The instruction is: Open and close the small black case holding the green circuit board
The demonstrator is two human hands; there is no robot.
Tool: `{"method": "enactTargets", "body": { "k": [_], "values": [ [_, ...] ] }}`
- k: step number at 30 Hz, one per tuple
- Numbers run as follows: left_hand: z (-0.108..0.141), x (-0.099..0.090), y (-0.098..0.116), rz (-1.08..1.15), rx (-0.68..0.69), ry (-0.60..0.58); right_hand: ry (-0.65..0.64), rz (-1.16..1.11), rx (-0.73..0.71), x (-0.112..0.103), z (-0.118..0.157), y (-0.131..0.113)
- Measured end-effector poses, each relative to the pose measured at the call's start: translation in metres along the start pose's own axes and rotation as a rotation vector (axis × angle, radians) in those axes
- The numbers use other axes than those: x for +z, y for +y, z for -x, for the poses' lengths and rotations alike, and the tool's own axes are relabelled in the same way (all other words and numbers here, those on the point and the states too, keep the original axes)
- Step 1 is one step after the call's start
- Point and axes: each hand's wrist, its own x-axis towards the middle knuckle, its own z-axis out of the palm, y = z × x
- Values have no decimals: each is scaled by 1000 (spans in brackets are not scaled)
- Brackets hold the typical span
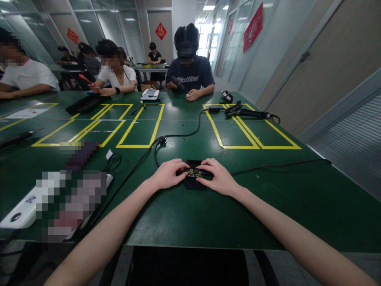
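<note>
On the green table in front of me lies a small flat black device point(195, 185) with what looks like exposed electronics and small gold-coloured rings in its middle. My left hand point(170, 174) grips its left side, thumb and fingertips pinched at the centre part. From the right, my right hand point(218, 176) pinches the same middle part, with the thumb nearer me and the fingers on the far side. Fingertips of both hands nearly meet over it. The fingers cover part of the device, so its exact kind cannot be made out.
Black cables point(184, 135) run across the green table point(184, 222), one passing just behind my hands. White devices point(22, 210) lie at left. Yellow tape point(139, 146) marks rectangles further back. A black tool point(247, 114) lies at far right. A co-worker point(190, 71) opposite holds a power tool.
</note>
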Motion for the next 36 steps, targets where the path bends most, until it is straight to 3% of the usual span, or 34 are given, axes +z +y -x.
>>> {"method": "enactTargets", "body": {
  "k": [10, 16, 21, 26, 36],
  "values": [
    [-2, 1, -4, -24, -19, 12, -16, -55, -28, 2, 0, 3],
    [-1, 2, -6, -49, -34, 17, 50, -106, 25, -12, 8, 10],
    [-1, 1, -7, -60, -12, -10, -20, -108, -12, -25, 12, 22],
    [-2, -1, -6, -74, -33, -69, -60, -87, -26, -23, 9, 27],
    [-4, 0, -11, 80, -53, 68, -30, -49, 55, -20, 8, 25]
  ]
}}
